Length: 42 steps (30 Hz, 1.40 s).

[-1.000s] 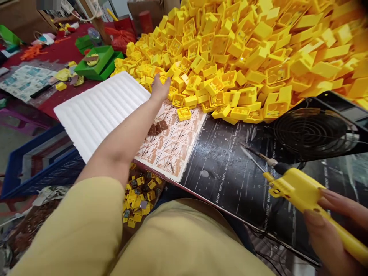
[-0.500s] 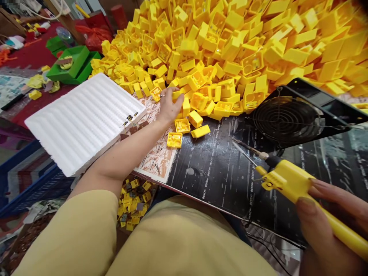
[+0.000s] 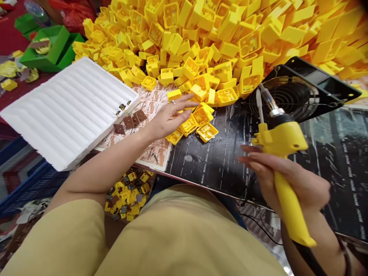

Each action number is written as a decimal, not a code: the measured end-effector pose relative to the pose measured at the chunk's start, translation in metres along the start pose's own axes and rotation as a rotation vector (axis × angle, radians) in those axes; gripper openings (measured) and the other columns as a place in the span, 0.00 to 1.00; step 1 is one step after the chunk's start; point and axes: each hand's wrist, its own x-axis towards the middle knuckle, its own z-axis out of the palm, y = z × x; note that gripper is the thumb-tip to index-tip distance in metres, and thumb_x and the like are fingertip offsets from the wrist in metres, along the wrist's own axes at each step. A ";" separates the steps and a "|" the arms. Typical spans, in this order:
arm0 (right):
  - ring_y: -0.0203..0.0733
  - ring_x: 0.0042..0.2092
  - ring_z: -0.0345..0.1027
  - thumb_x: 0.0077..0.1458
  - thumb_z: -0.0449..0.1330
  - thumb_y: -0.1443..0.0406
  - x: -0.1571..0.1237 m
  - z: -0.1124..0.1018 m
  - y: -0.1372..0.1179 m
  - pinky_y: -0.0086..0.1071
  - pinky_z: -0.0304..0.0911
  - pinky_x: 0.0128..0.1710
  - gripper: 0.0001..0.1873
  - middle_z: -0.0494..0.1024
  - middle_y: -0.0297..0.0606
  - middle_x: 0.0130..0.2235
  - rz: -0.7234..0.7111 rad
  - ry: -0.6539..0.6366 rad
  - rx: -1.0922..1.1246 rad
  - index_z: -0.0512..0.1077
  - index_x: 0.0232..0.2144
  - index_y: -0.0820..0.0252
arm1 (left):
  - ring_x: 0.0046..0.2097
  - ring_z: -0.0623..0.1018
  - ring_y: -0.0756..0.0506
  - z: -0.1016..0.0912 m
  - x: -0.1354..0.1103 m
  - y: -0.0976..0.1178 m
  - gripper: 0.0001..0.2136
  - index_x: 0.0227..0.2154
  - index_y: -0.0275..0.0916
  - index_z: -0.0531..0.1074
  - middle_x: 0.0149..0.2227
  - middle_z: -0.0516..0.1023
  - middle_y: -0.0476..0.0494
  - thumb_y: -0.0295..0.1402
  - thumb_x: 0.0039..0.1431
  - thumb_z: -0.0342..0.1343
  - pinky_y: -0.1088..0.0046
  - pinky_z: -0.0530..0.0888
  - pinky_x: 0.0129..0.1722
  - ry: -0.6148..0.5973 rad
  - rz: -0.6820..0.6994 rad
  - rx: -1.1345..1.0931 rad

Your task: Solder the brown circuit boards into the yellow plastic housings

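Observation:
My left hand (image 3: 165, 119) is stretched over a small group of yellow plastic cases (image 3: 207, 132) at the front of the big heap. Its fingers are apart and touch or hover just above the cases; which one I cannot tell. Several of these cases lie with their open side up, showing metal parts inside. A yellow soldering gun (image 3: 287, 138) is gripped in my right hand (image 3: 306, 184), its handle slanting down to a black cable. The gun's metal tip and a thin feed tube point up and away, in front of a black fan (image 3: 290, 96).
A large heap of yellow cases (image 3: 201, 34) covers the back of the bench. White foam block (image 3: 71, 107) at left, with brown squares (image 3: 129, 122) and small wired black parts (image 3: 122, 107) beside its edge. Green trays (image 3: 48, 50) stand farther left. More yellow pieces (image 3: 129, 195) lie below the bench edge.
My left hand has come slightly nearer, and more open-faced cases are grouped under it. My right hand has moved leftward and turned the soldering gun more upright. The view has shifted a little.

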 end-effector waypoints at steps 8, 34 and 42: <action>0.48 0.37 0.75 0.57 0.62 0.49 0.042 0.042 0.012 0.34 0.70 0.28 0.27 0.77 0.43 0.43 -0.178 -0.079 -0.159 0.66 0.51 0.59 | 0.69 0.55 0.31 0.003 -0.055 -0.022 0.38 0.67 0.39 0.52 0.70 0.49 0.29 0.54 0.60 0.51 0.46 0.62 0.63 -0.125 -0.021 0.279; 0.48 0.50 0.73 0.61 0.62 0.64 -0.017 0.012 0.011 0.37 0.73 0.44 0.25 0.74 0.43 0.50 -0.132 -0.242 0.079 0.60 0.58 0.54 | 0.64 0.67 0.43 0.031 -0.035 0.045 0.29 0.54 0.50 0.69 0.56 0.76 0.50 0.16 0.52 0.49 0.52 0.57 0.65 -0.585 0.495 0.218; 0.46 0.50 0.72 0.60 0.62 0.63 -0.016 0.017 0.014 0.35 0.73 0.43 0.25 0.72 0.44 0.53 -0.174 -0.260 0.117 0.60 0.57 0.55 | 0.59 0.72 0.39 0.000 -0.050 0.016 0.18 0.55 0.36 0.70 0.59 0.71 0.36 0.31 0.62 0.50 0.56 0.69 0.59 -0.130 0.089 0.342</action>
